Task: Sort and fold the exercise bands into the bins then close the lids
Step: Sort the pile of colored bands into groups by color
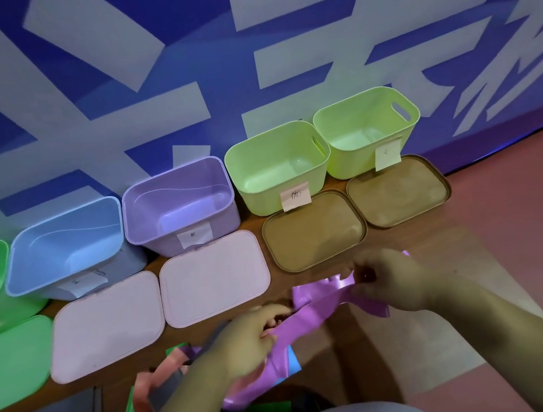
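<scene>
A row of open bins stands against the blue-and-white wall [143, 84]. The purple bin [219, 216] lies up and left of both hands, its pale pink lid [214, 279] flat in front of it. The purple exercise band [315, 314] is held above the pile of loose bands [156, 390], its long axis running left to right and rising rightward. The left hand [249, 340], the one nearer that bin, pinches the lower-left stretch. The right hand [387, 280] pinches the upper-right end.

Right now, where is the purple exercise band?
In the head view it is low, right of centre: the purple band stretches between the left hand and right hand, just in front of the left brown lid.
</scene>
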